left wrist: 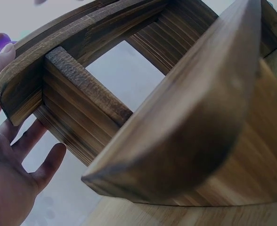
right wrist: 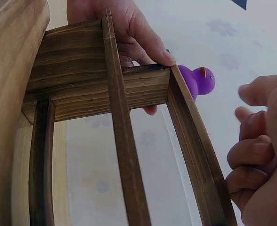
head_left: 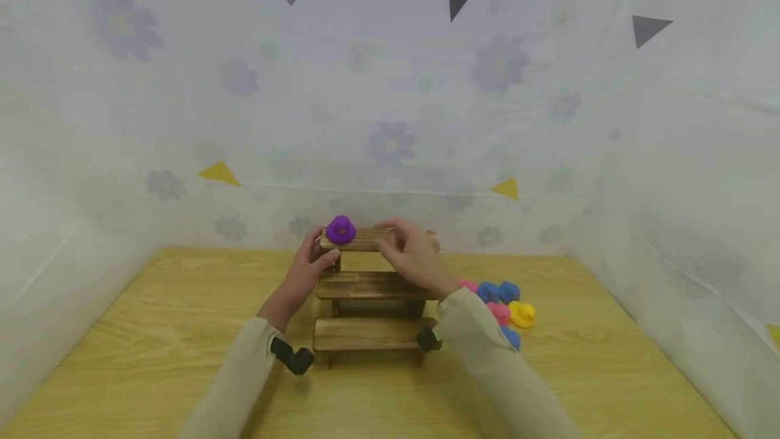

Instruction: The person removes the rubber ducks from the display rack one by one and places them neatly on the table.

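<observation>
A three-tier wooden step stand stands on the table in the head view. On the left end of its top step sits a purple rubber duck. My left hand grips that end of the stand, thumb at the front edge and fingers behind it. Above the right part of the top step is my right hand, fingers loosely bent and holding nothing. The right wrist view puts the duck beside the left thumb, with a gap between it and my right fingers.
Right of the stand, partly behind my right sleeve, several rubber ducks lie grouped: a yellow duck, a pink duck and a blue duck among them. Flower-patterned white sheeting encloses the wooden table at the back and sides.
</observation>
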A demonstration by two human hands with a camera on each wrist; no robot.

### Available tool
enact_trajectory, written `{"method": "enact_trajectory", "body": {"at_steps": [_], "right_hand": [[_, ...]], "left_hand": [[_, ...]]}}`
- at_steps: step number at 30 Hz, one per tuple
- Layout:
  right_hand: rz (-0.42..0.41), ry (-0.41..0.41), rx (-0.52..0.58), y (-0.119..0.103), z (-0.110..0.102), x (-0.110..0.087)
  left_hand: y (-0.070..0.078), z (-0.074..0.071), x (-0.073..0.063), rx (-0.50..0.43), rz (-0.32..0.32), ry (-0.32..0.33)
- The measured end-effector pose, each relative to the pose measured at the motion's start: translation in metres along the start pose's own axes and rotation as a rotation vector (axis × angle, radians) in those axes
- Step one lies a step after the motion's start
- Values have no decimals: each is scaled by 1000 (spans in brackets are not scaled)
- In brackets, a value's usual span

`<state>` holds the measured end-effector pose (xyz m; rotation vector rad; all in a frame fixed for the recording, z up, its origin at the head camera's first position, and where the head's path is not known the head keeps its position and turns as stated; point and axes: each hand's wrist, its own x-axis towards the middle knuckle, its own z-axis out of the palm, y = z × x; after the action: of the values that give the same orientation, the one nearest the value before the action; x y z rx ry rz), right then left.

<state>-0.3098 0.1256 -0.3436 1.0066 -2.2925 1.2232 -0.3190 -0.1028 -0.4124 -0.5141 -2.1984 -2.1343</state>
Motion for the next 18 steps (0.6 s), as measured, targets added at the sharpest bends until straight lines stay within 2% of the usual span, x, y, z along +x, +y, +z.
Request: {"method": "enact_trajectory", "body": {"at_steps": [3,10,18], "right_hand": [[-26,-51,-20,-1,4,9],[-44,-73,-42,-1,11,22],[90,-168,-43,-10,18,26]], "left_hand": [[1,-1,-1,7,2,-2],[2,2,1,-14,10,-38],[-1,6,-1,-21,-8,-54]]}}
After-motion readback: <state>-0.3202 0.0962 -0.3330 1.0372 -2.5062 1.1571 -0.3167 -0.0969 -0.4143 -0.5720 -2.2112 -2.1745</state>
